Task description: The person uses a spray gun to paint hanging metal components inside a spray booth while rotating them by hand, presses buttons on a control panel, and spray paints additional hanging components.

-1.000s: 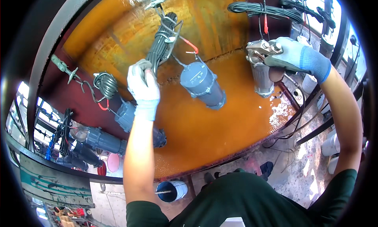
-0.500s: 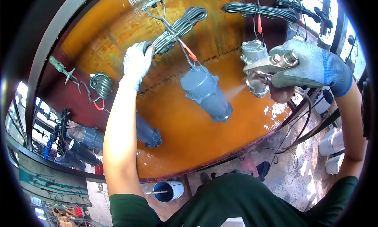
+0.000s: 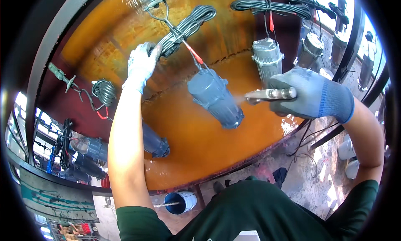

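Observation:
A blue-grey cylindrical pump motor (image 3: 215, 99) hangs by a hook in the middle, tilted, with its bundled black cable (image 3: 190, 28) above it. My left hand (image 3: 143, 63), in a whitish glove, is closed around the lower left end of that cable bundle. In a grey-blue glove, my right hand (image 3: 298, 92) grips a metal spray gun (image 3: 269, 95) to the right of the motor. The gun's nozzle points left, and a faint mist reaches the motor's side. The trigger and my fingertips are mostly hidden behind the glove.
An orange-stained booth wall (image 3: 188, 153) curves behind and beneath the motor. A bare silver motor (image 3: 267, 59) hangs to the right, with more beyond it. Another coated motor (image 3: 155, 140) hangs behind my left forearm. A blue-lined bucket (image 3: 180, 202) stands on the floor.
My right hand has moved left and down with the spray gun, closer to the motor, and the gun is turned more level. The motor and my left hand have shifted slightly left in view.

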